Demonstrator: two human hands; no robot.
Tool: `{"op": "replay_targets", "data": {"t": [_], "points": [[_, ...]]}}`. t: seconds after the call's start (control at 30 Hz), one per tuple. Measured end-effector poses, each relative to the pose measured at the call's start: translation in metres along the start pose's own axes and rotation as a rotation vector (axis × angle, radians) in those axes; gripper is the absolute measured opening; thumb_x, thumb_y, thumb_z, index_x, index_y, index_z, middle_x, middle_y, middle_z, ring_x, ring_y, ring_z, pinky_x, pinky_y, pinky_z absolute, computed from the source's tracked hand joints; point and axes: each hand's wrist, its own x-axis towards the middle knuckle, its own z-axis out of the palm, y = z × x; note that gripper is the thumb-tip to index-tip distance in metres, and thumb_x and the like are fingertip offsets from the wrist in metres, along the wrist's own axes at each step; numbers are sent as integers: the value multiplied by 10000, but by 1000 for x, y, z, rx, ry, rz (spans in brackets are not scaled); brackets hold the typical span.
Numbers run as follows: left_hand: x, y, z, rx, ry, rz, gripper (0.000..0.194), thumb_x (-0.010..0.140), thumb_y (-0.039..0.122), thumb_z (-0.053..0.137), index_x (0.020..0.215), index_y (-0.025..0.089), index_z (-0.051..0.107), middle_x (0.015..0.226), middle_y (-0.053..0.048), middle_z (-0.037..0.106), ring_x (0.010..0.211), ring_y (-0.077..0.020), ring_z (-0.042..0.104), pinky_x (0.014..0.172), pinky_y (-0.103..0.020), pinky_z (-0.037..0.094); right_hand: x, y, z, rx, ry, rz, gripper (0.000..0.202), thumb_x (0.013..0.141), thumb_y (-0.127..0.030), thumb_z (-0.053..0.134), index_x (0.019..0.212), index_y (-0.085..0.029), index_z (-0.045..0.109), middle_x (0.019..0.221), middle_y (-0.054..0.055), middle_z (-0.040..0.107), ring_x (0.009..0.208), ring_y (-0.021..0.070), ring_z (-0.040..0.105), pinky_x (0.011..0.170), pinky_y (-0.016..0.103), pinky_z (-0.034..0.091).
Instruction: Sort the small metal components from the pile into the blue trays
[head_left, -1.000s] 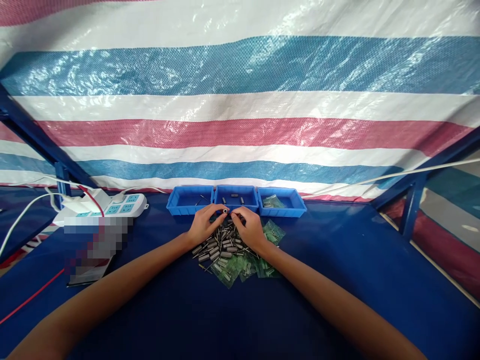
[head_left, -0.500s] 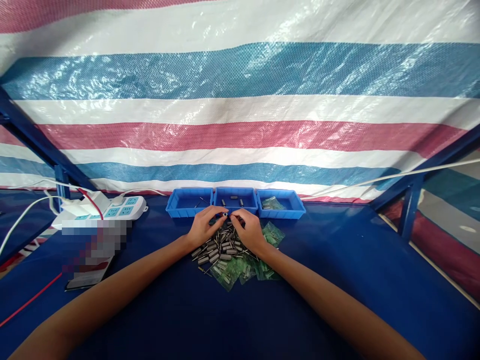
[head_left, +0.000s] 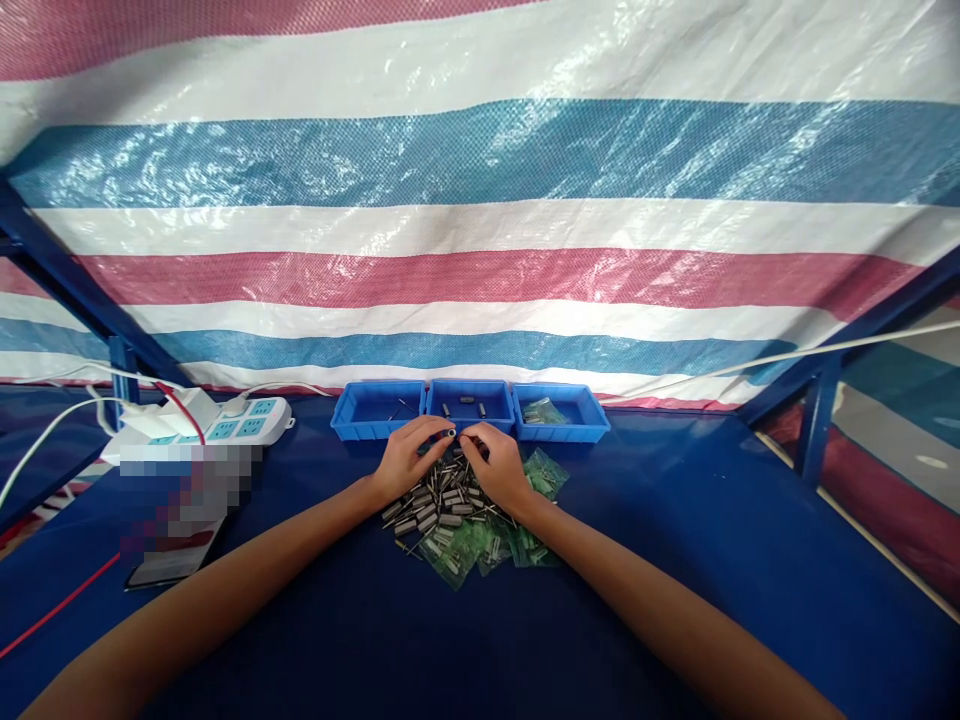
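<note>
My left hand (head_left: 409,462) is closed in a pinch on a small metal cylinder (head_left: 451,433), whose round, light-rimmed end shows between thumb and fingers. My right hand (head_left: 495,462) is beside it, thumb and fingertips pinched together close to the same cylinder. Whether those fingers touch it or hold a small part of their own cannot be made out. Below both hands lies a loose pile of grey metal cylinders and thin pins (head_left: 442,500). Green-tinted plastic bags of small metal parts (head_left: 459,548) lie at the pile's front and right side.
Behind my hands stand three blue trays in a row: the left one (head_left: 360,430) with thin pins, the middle one (head_left: 499,393) with several cylinders, the right one (head_left: 581,430) with a bag. A power strip (head_left: 255,425) with cables and a partly blurred flat object (head_left: 176,560) lie left.
The view has shifted slightly. Both hands stay together over the pile, and the small cylinder remains in my left fingers with almost no movement.
</note>
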Motion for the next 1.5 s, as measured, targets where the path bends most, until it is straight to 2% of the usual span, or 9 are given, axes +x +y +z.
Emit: {"op": "replay_targets", "data": {"t": [0.13,0.3,0.37,0.47,0.67,0.87,1.27,1.5], "points": [[-1,-1,0,8,4,20,259,925,220,483,1154,183,598,1004,-97,631,947,-183,599,809,-314,505,-1,0,0,9,6,3,188,915,-242,437,841,-181,598,763,44,597,676,165,550,640,272,434],[-5,-7,2,42,11,-36,270,933,277,471,1166,187,577,981,-88,658,864,-171,624,750,-293,517,-3,3,1,61,14,20,240,914,-263,449,1106,-185,570,848,61,632,731,180,588,663,285,474],[-7,-9,3,57,27,-66,269,929,294,480,1161,190,568,961,-76,666,823,-162,634,716,-271,520,-4,4,1,80,15,-1,270,916,-270,448,1154,-198,556,873,64,638,745,181,598,661,286,482],[-9,-11,3,55,23,-96,268,924,297,490,1160,190,558,936,-63,667,818,-157,640,704,-252,521,-3,3,1,93,10,-50,254,917,-267,453,1132,-202,572,897,71,637,751,178,601,664,287,489],[-10,-11,3,55,24,-127,250,929,288,479,1145,195,565,900,-43,664,780,-140,633,694,-235,508,-3,2,2,56,-8,-103,195,910,-289,481,1006,-187,616,794,65,605,713,176,586,637,283,491],[-11,-12,3,44,32,-132,258,935,314,459,1122,185,581,883,-48,668,792,-149,636,683,-233,509,-4,3,3,-10,-39,-170,167,886,-290,514,928,-179,632,828,75,613,777,191,590,694,297,486],[-4,-5,0,35,46,-119,283,910,305,519,1167,194,556,875,-43,627,766,-145,605,725,-267,501,7,-10,-8,113,-27,-2,184,892,-317,502,873,-184,628,761,52,589,675,163,567,607,269,470],[-3,-3,-1,33,70,-108,240,899,290,537,1113,187,576,868,-47,595,736,-140,557,694,-268,478,9,-8,-6,197,-27,92,189,878,-317,527,855,-174,649,773,44,624,703,163,583,589,250,449]]}}
